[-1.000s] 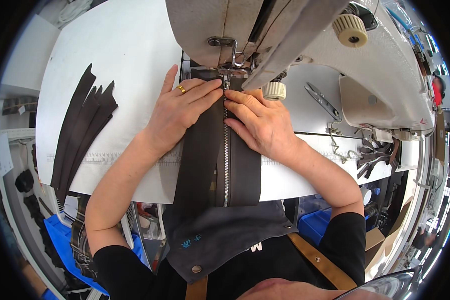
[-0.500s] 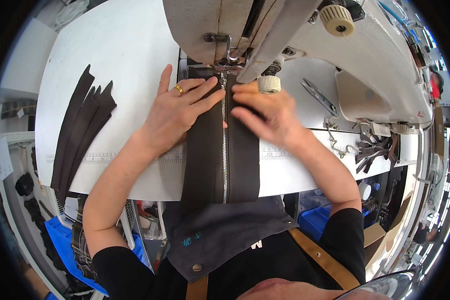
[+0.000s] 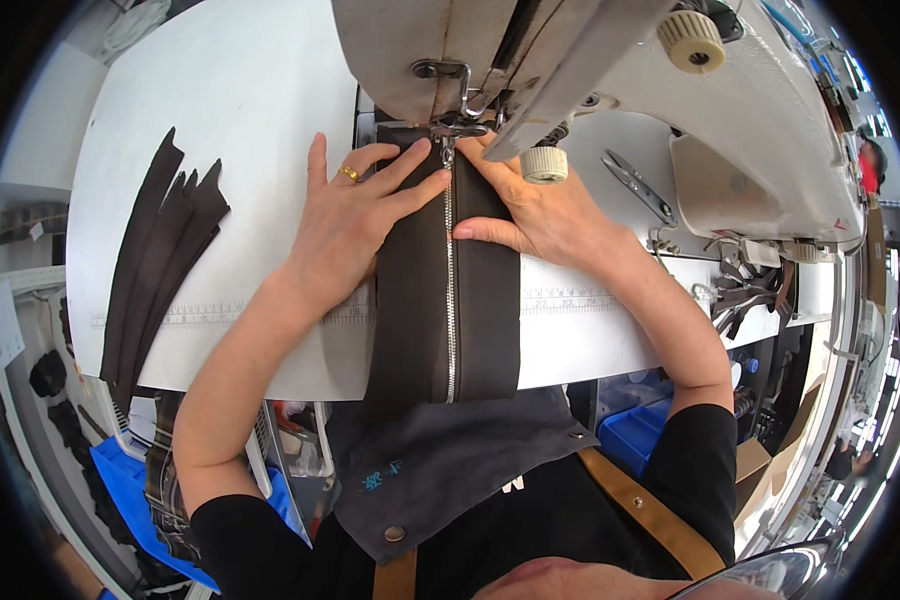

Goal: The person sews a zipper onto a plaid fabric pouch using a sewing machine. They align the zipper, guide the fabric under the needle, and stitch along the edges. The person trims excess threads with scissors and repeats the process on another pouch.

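A dark brown fabric piece (image 3: 410, 320) lies lengthwise on the white table, its far end under the presser foot of the sewing machine (image 3: 460, 128). Down its middle runs a silver metal zipper (image 3: 451, 300), with the slider close to the foot. My left hand (image 3: 355, 215) rests spread on the fabric's left side, fingertips beside the zipper. Flat on the right side is my right hand (image 3: 540, 205), its fingers reaching toward the foot and partly behind the machine's head. The right thumb touches near the zipper teeth.
Several dark fabric strips (image 3: 160, 250) lie at the left of the table. Scissors (image 3: 640, 187) lie right of the machine's head, near a bundle of dark zippers (image 3: 755, 290). A ruler strip (image 3: 570, 300) crosses the table. Blue bins (image 3: 635, 435) stand below its front edge.
My right hand has come to rest on the fabric, its fingers shifted nearer the presser foot and its thumb at the zipper. My left hand has hardly moved.
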The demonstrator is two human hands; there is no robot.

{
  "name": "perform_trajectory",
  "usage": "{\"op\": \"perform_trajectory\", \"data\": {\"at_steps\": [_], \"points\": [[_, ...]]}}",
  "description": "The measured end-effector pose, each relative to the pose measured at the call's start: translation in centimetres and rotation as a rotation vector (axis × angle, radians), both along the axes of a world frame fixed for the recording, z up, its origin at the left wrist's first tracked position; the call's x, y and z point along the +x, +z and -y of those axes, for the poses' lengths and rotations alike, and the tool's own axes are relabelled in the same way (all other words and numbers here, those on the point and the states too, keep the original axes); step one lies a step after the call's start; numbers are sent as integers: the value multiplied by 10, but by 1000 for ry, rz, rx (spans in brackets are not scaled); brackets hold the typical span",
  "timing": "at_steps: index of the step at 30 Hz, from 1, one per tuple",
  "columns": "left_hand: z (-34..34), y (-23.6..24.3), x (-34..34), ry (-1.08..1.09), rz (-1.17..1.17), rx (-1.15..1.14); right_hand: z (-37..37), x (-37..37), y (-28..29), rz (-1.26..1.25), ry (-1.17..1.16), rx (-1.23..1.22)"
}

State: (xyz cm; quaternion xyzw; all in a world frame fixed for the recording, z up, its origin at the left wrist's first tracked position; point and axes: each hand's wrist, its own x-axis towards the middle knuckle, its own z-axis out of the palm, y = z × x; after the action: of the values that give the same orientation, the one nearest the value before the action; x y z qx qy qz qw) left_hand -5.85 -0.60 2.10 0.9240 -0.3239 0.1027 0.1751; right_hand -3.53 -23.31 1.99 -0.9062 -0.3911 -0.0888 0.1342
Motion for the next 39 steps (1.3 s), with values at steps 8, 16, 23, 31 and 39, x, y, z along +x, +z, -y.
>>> {"op": "perform_trajectory", "data": {"at_steps": [8, 16, 23, 31, 39], "points": [[0, -5, 10, -44, 5, -3, 10, 2, -2, 116, -78, 3], [-4, -3, 7, -15, -27, -10, 265, -29, 141, 830, -568, 504], [-4, -11, 12, -30, -55, -43, 568, -6, 182, -204, -1145, 1165], [-2, -5, 10, 4, -71, 23, 463, -34, 112, 549, -1016, 1495], [2, -2, 8, 33, -44, 58, 72, -41, 24, -74, -143, 454]]}}
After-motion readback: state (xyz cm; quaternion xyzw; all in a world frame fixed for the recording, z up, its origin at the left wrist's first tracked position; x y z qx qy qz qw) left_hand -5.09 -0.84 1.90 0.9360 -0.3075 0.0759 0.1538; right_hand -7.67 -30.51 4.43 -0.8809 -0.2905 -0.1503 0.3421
